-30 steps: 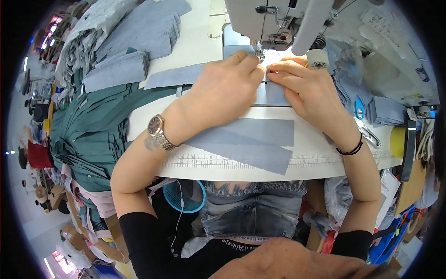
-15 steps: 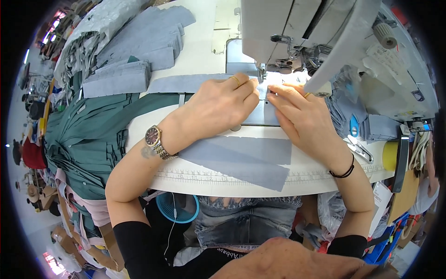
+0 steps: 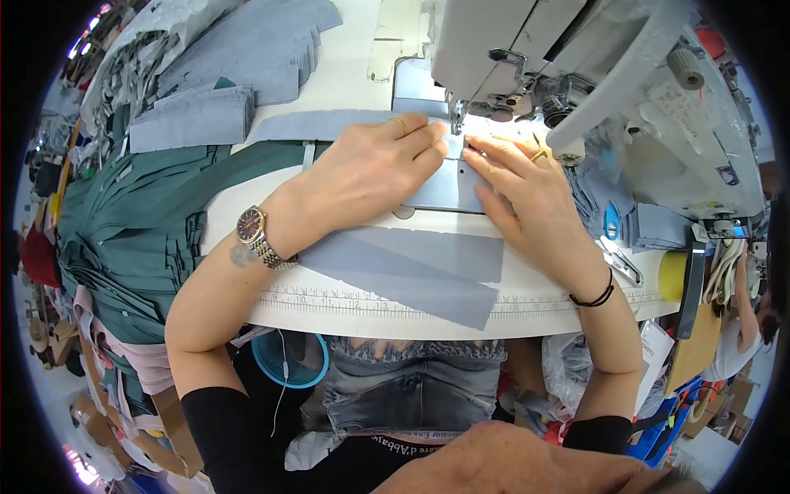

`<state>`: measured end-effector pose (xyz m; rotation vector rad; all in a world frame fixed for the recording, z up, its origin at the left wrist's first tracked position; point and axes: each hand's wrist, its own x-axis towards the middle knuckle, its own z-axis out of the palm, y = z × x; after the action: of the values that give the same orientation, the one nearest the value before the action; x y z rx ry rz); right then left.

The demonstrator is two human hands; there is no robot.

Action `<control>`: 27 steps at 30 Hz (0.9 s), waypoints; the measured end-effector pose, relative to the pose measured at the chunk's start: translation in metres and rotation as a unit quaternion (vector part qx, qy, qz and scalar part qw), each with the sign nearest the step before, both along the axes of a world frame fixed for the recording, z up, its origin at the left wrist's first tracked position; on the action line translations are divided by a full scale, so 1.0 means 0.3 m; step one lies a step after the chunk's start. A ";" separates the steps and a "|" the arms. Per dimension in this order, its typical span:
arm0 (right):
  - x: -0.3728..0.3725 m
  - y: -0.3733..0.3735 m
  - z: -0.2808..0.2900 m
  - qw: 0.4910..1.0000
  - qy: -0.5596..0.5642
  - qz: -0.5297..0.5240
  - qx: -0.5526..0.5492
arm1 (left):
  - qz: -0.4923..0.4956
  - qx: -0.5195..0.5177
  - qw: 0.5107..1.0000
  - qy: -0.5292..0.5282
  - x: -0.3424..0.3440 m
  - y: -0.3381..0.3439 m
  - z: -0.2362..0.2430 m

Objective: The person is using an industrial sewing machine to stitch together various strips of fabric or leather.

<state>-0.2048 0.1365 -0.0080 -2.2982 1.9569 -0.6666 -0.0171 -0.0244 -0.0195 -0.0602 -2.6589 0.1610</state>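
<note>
Gray-blue fabric strip [image 3: 296, 126] lies at 11 o'clock in the view, a long matte band with a slightly wavy edge, its inner end passing behind the left hand [image 3: 374, 169]. That hand is at 12 o'clock, its fingers curled and bunched just beside the metal presser foot [image 3: 457, 119]; I cannot tell whether they grip the cloth. The right hand [image 3: 531, 185], at 2 o'clock, slants in from the other side with fingers lengthened and fingertips low near the foot; whether cloth is held there is also unclear. Between the two hands shows a smooth, shiny metal plate [image 3: 444, 188].

White and hard-cased, the sewing machine [image 3: 494, 33] overhangs from 1 o'clock. Near the center, two flat, tapering gray pieces [image 3: 428, 247] overlap in a narrow fan on the pale bench [image 3: 337, 86], partly covering the printed ruler scale [image 3: 354, 307] along its curved front edge. At 10 o'clock, a layered gray stack [image 3: 189, 123] shows many thin cut edges, with crinkled plastic [image 3: 160, 29] farther out toward 11. Soft dark-green cloth [image 3: 107, 263] spills in pleated folds at 9 o'clock, one band running in under the left forearm. Metal snips [image 3: 621, 262] and a rounded yellow roll [image 3: 672, 276] sit at 3 o'clock; a round blue plastic basket [image 3: 322, 366] is below the bench at 7.
</note>
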 end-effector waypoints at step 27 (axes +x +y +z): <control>0.003 -0.037 -0.044 0.984 0.118 -0.055 -0.120 | -0.029 0.170 0.982 -0.075 0.049 0.068 0.135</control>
<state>-0.2040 0.1255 -0.0213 -2.5252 2.2332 -0.7036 -0.0023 -0.0040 0.0210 -0.0388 -2.7904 -0.3293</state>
